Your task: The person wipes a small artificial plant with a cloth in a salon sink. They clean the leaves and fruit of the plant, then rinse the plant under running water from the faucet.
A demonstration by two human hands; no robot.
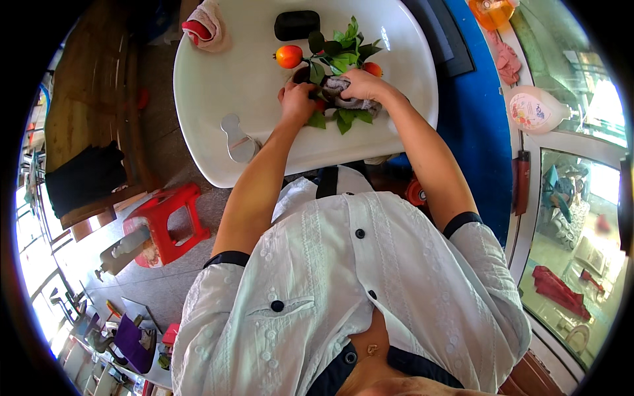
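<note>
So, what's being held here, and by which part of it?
The right hand holds a bunched grey cloth by its upper part, among the leafy plant. The left hand is at the plant too, but its exact hold cannot be told.

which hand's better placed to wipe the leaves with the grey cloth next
Probably the right hand: it touches the grey cloth, close to the leaves; the left hand sits to the cloth's left.

A red stool (156, 218) stands on a gray floor (162, 284) near a wooden table (82, 99), bright light filling windows (33, 241) at left.
</note>
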